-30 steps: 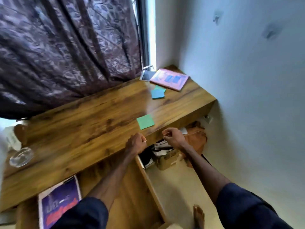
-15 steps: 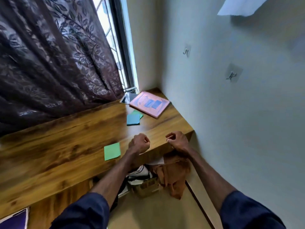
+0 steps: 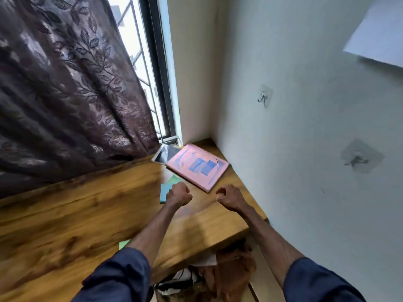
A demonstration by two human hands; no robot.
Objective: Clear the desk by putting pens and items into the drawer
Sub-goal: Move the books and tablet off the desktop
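Note:
My left hand [image 3: 179,194] hovers over the wooden desk [image 3: 65,225] with its fingers curled into a fist, holding nothing, partly covering a blue sticky pad [image 3: 164,191]. A green pad [image 3: 174,177] peeks out just beyond it. My right hand [image 3: 229,197] is also curled and empty, a short way to the right above the desk. A pink notebook [image 3: 197,166] lies in the far corner, just beyond both hands, with a tablet [image 3: 163,154] behind it. A green sticky note [image 3: 123,244] lies near the front edge, partly under my left forearm. The drawer is out of view.
A dark patterned curtain [image 3: 65,94] hangs along the back of the desk beside a window [image 3: 144,62]. The wall on the right carries two adhesive hooks [image 3: 264,99]. Brown cloth [image 3: 231,267] and other clutter sit under the desk's right end.
The view has swung up and right, away from the drawer. Both hands moved forward from the desk's front edge to just short of the pink notebook, staying curled and empty.

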